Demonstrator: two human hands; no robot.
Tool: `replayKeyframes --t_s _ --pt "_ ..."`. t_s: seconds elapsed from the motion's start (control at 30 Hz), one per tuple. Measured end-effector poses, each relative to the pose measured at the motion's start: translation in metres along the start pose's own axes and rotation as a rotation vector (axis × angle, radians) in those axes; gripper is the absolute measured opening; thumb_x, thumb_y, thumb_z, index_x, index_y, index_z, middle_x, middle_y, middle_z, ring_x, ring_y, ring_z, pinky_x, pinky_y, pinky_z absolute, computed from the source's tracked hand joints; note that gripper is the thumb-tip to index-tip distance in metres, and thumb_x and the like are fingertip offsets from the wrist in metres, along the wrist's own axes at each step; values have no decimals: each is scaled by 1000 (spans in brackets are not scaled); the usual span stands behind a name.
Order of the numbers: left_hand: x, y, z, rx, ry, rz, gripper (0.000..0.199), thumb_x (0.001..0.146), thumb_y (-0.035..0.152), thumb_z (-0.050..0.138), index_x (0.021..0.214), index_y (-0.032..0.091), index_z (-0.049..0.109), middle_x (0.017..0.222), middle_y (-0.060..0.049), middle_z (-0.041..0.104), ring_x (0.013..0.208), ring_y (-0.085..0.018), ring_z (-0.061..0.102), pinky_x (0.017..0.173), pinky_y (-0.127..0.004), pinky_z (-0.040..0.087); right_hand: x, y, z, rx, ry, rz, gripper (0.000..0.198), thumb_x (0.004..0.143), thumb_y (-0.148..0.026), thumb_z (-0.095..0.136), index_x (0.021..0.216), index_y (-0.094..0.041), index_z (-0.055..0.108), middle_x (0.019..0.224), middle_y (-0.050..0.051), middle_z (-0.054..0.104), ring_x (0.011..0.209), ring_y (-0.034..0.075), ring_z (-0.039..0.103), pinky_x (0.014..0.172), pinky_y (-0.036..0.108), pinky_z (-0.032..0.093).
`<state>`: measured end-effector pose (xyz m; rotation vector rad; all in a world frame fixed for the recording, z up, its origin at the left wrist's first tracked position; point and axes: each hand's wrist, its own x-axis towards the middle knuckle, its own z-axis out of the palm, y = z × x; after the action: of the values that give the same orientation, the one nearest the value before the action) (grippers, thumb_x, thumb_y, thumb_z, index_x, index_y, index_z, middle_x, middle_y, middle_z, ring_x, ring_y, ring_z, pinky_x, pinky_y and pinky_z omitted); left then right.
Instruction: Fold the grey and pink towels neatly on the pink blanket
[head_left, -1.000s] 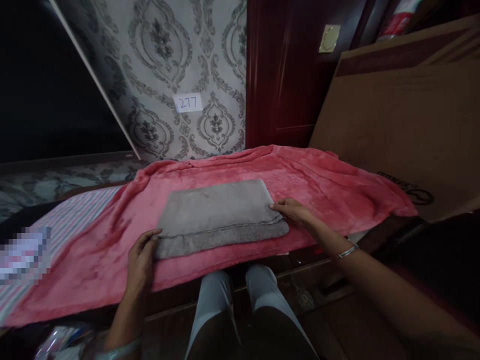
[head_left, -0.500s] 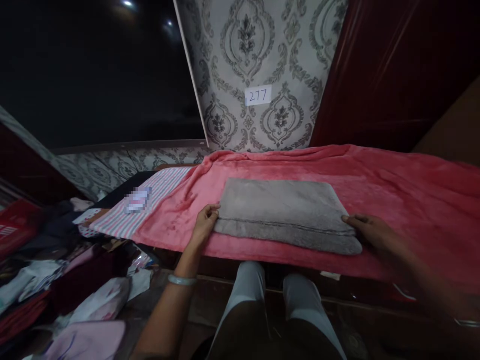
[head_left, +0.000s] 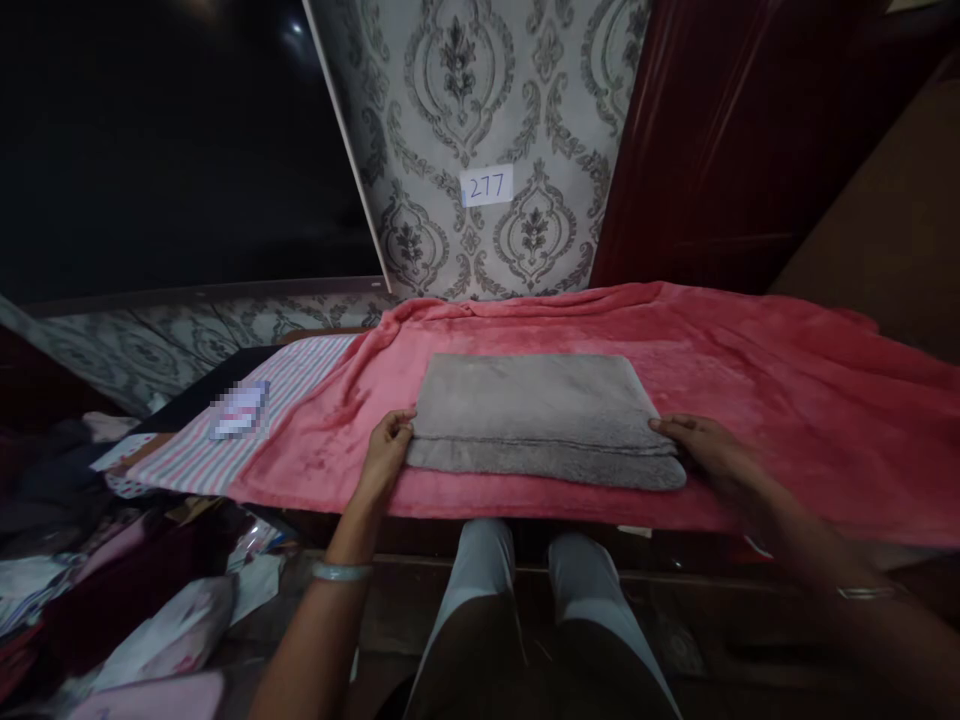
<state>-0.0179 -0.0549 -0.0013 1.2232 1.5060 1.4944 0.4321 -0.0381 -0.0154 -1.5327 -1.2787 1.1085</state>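
A grey plush cloth (head_left: 532,400), folded into a flat rectangle, lies on a pink fleece blanket (head_left: 720,370). Along its near side runs a crease, with a narrower band of the cloth in front of it. My left hand (head_left: 388,448) pinches the cloth's left edge beside that crease, thumb and fingers together. At the opposite end, my right hand (head_left: 697,440) grips the right edge at about the same height. The cloth's near right corner is rounded and sits just below my right fingers.
Left of the blanket is a striped cloth (head_left: 281,390) with a blurred-out packet (head_left: 240,410) on it. A large television (head_left: 172,150) stands behind. A paper marked 277 (head_left: 487,186) hangs on the patterned wall. Heaped clothes (head_left: 165,630) lie at lower left.
The camera view has shifted, so the scene sits further left. Both hands keep their hold on the grey cloth's two ends, and its fold looks nearly the same.
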Motion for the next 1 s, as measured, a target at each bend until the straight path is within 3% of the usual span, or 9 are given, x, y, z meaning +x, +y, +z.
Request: replayKeyframes --t_s 0.1,0.23,0.5,0.67,0.77,0.83,0.93,1.0 --pt "-1 -1 2 9 22 -5 35 63 36 62 93 18 65 67 4 51 61 -13 44 58 -24 31 -1 0 0 109 -14 86 40 60 -55 77 66 -23 54 58 0 54 50 15 48 48 29 38" --pt "-2 -1 4 33 73 9 38 62 38 60 93 18 64 68 4 51 62 -13 44 59 -25 31 -3 -2 0 131 -21 64 41 61 -55 77 67 -23 54 61 2 58 53 16 51 49 29 40" --pt "0 -6 4 37 93 18 38 62 38 61 94 18 64 67 4 54 59 -12 46 56 -24 32 -3 -1 1 93 -64 18 50 57 -64 77 63 -23 49 56 -3 47 50 12 42 47 27 34" --pt "4 -7 -1 154 77 68 30 67 32 58 92 18 66 68 2 56 61 -15 51 57 -25 38 1 3 -6 -73 5 -26 42 67 -60 69 64 -24 48 57 -1 48 51 14 43 49 29 35" --pt "8 7 2 429 135 287 23 71 26 56 89 18 68 85 -5 64 80 -21 59 76 -34 47 5 -6 -10 -338 242 -201 24 72 -45 68 78 -23 60 74 6 64 67 20 56 61 32 45" --pt "12 22 15 595 78 483 24 75 23 55 92 19 71 97 -9 66 96 -25 59 91 -40 46 10 -19 -4 -474 329 -401 23 76 -38 65 93 -22 65 93 10 69 86 26 62 76 37 50" --pt "21 42 52 686 -188 679 36 77 16 52 107 19 72 116 -10 64 111 -27 55 101 -43 41 24 -40 21 -592 231 -676 31 84 -31 56 110 -21 68 110 13 68 106 29 60 94 44 48" --pt "26 47 79 697 -377 718 45 77 10 48 114 20 71 122 -9 62 114 -25 54 103 -42 40 33 -49 42 -678 117 -751 36 86 -26 51 117 -19 68 114 13 67 110 29 59 100 46 46"
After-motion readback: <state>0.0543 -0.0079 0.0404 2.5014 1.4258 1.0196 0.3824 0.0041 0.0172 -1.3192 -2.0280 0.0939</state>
